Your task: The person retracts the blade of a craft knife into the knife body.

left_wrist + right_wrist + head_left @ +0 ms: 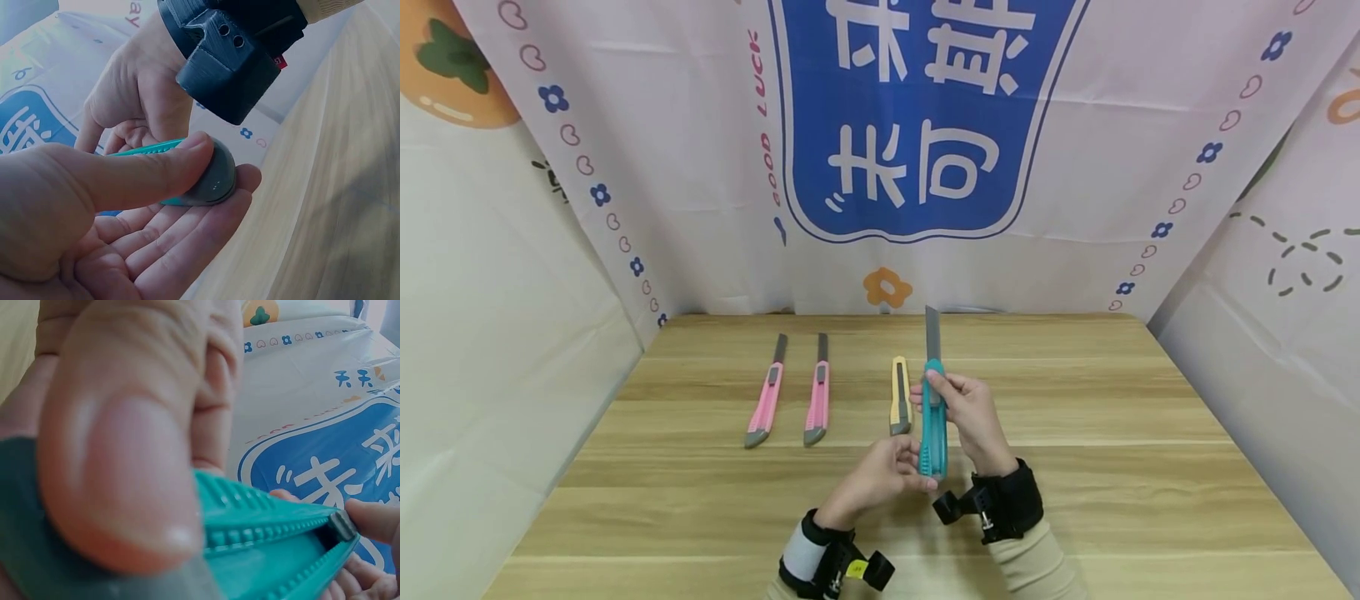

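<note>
Both hands hold a teal utility knife (934,437), raised over the table with its grey blade (932,333) extended and pointing away. My right hand (977,421) grips its upper body; in the right wrist view, the thumb (125,469) lies over the grey slider. At the lower end, my left hand (880,477) pinches the grey end cap (222,178) between thumb and fingers. Just left of the held knife lies a yellow utility knife (895,400), no blade showing past its tip. Two pink utility knives, one farther left (766,404) and another (817,404), lie with blades out.
The wood-grain table (1112,467) is bordered at the back by a printed cloth (1097,208) with a blue sign. White printed sheets stand along both sides. A black camera mount (1007,504) is strapped to the right wrist, another (820,554) to the left.
</note>
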A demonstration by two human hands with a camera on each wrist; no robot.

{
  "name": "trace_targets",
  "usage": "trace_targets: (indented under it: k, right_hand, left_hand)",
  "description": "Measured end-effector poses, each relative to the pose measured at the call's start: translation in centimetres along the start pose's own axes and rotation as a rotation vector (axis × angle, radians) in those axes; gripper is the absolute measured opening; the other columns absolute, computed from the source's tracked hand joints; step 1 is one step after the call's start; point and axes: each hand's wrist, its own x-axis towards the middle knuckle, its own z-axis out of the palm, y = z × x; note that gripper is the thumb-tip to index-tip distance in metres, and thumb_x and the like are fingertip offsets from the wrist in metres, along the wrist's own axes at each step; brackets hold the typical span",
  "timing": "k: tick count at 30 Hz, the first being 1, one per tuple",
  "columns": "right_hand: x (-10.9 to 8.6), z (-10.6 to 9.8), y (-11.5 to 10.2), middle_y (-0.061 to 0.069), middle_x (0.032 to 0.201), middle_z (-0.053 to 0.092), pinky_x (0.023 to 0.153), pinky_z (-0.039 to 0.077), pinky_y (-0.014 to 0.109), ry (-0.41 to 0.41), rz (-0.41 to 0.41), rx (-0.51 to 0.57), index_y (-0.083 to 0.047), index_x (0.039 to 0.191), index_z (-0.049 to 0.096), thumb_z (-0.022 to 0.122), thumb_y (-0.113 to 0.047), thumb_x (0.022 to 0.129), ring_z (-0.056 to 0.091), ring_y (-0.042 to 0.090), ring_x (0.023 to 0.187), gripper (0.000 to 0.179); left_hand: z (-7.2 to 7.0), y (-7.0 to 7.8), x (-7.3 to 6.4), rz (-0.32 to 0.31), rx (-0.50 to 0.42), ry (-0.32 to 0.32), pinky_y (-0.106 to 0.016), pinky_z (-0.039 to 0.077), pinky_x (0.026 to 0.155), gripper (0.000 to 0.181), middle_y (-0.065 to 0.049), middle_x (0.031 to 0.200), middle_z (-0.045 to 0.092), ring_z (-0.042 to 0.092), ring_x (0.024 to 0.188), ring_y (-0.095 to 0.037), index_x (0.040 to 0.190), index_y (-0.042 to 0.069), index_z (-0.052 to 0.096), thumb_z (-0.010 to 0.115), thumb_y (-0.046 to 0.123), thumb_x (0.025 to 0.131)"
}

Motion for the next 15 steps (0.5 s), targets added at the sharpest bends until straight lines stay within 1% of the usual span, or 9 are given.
trace_targets:
  k: [2, 5, 6, 10, 15]
  right_hand:
    - [-0.04, 0.07, 0.04, 0.004, 0.083, 0.077, 0.076, 0.063, 0.033, 0.011, 0.026, -0.017, 0.008, 0.108, 0.066, 0.056, -0.031, 0.098, 0.073, 0.01, 0.073, 0.042]
    - [-0.11, 0.2, 0.07, 0.008, 0.081, 0.077, 0.076, 0.063, 0.037, 0.019, 0.067, -0.037, 0.01, 0.102, 0.067, 0.055, -0.037, 0.098, 0.073, 0.011, 0.069, 0.049]
    - [-0.14, 0.24, 0.06, 0.008, 0.08, 0.076, 0.077, 0.063, 0.037, 0.018, 0.075, -0.037, 0.011, 0.102, 0.067, 0.055, -0.037, 0.098, 0.072, 0.011, 0.069, 0.05]
    - [-0.13, 0.3, 0.09, 0.007, 0.078, 0.076, 0.075, 0.063, 0.037, 0.018, 0.062, -0.033, 0.012, 0.102, 0.066, 0.056, -0.034, 0.098, 0.072, 0.012, 0.068, 0.048]
    - [-0.08, 0.21, 0.1, 0.009, 0.08, 0.076, 0.078, 0.062, 0.041, -0.005, 0.045, -0.049, 0.012, 0.1, 0.067, 0.057, -0.03, 0.098, 0.073, 0.013, 0.07, 0.044]
  left_hand:
    - [0.02, 0.07, 0.0, 0.002, 0.003, 0.01, -0.026, 0.06, 0.078, 0.032, -0.019, 0.096, 0.068, 0.069, 0.082, -0.013, 0.108, -0.008, 0.058, 0.072, -0.002, 0.08]
    - [0.06, 0.06, 0.03, 0.011, 0.007, 0.025, -0.025, 0.06, 0.078, 0.034, -0.02, 0.098, 0.067, 0.068, 0.083, -0.012, 0.11, -0.009, 0.057, 0.072, -0.002, 0.08]
    - [0.07, 0.05, 0.05, 0.014, 0.009, 0.028, -0.025, 0.06, 0.078, 0.034, -0.02, 0.098, 0.067, 0.068, 0.083, -0.012, 0.11, -0.009, 0.057, 0.072, -0.002, 0.08]
    - [0.08, 0.0, 0.12, 0.013, 0.011, 0.027, -0.024, 0.06, 0.076, 0.033, -0.018, 0.096, 0.067, 0.067, 0.081, -0.011, 0.108, -0.009, 0.058, 0.073, -0.002, 0.08]
    - [0.06, -0.04, 0.15, 0.004, 0.021, 0.013, -0.024, 0.059, 0.074, 0.03, -0.016, 0.093, 0.068, 0.067, 0.078, -0.01, 0.106, -0.007, 0.059, 0.073, -0.001, 0.08]
